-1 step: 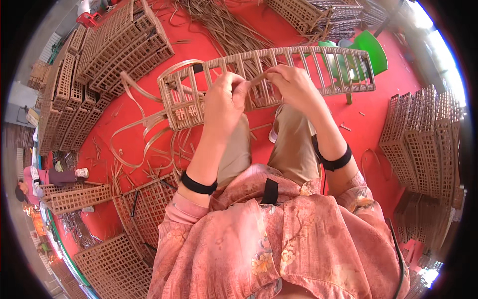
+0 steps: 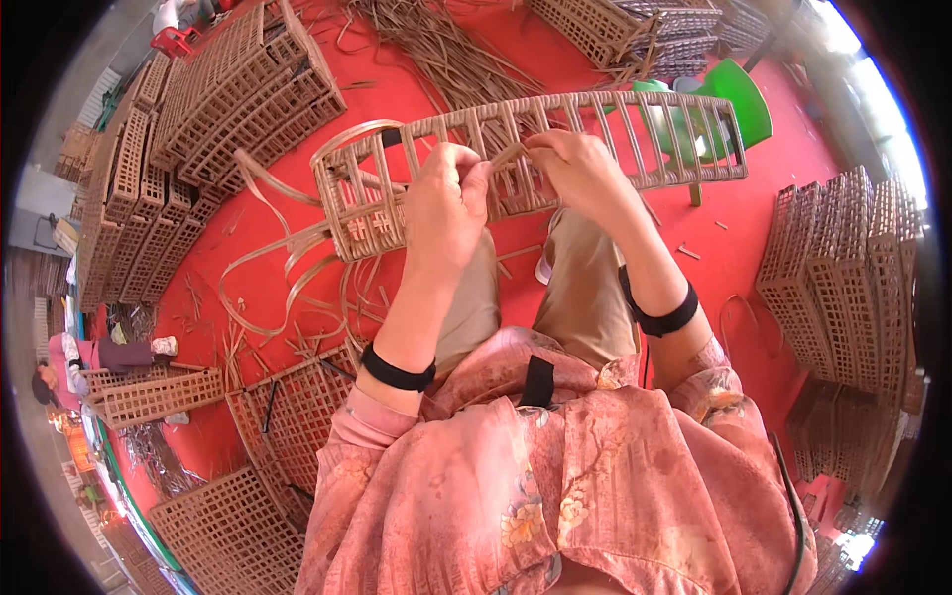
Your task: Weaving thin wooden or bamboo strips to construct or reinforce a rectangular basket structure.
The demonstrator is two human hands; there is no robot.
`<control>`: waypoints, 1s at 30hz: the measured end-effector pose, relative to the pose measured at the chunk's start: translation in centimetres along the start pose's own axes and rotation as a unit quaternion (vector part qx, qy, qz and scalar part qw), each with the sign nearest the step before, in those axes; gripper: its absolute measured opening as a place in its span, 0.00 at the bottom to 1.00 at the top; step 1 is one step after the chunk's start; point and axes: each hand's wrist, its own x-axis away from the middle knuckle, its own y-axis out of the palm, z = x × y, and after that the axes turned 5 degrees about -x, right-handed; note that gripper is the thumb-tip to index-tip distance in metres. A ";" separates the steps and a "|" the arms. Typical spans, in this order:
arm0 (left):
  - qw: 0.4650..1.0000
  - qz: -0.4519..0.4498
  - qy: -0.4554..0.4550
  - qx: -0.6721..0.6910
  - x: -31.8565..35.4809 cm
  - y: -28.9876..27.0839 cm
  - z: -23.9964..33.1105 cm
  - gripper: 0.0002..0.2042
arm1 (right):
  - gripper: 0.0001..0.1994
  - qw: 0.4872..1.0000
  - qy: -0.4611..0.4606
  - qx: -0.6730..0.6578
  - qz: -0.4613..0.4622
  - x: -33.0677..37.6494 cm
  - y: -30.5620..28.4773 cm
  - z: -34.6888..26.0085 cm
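Note:
A long tan wicker panel (image 2: pixel 550 103) with rungs across it lies over my knees, a little tilted. Above its middle, both hands grip a short, bent stretch of flat wicker strip (image 2: pixel 511 153). My left hand (image 2: pixel 446 203) is closed, thumb and fingers pinching the strip's left part. From the other side my right hand (image 2: pixel 585 174) pinches it, fingers curled down. The fingertips partly hide the strip and the rungs behind. Loose strips (image 2: pixel 315 232) trail off the panel's left end in loops.
Woven panels stand stacked at the left (image 2: pixel 248 89) and right (image 2: pixel 843 268). A heap of loose strips (image 2: pixel 436 50) lies beyond the panel on the red floor (image 2: pixel 208 258). A green chair (image 2: pixel 749 104) stands by its right end. Another person (image 2: pixel 99 352) is at far left.
The strip between my hands bends upward more, and my right hand has shifted very slightly left. The panel has hardly moved.

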 end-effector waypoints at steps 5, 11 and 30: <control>0.985 0.039 0.054 -0.157 0.1 1.4 0.3 0.08 | 0.08 0.880 -0.312 0.352 -0.075 -3.3 0.6 2.9; 0.998 -0.013 0.021 -0.066 -0.9 1.8 0.3 0.08 | 0.10 0.962 -0.104 0.120 -0.224 -4.5 -0.2 3.0; 0.999 -0.006 0.023 -0.027 -1.1 6.6 3.0 0.10 | 0.20 0.956 -0.098 0.233 0.149 0.3 -2.1 3.8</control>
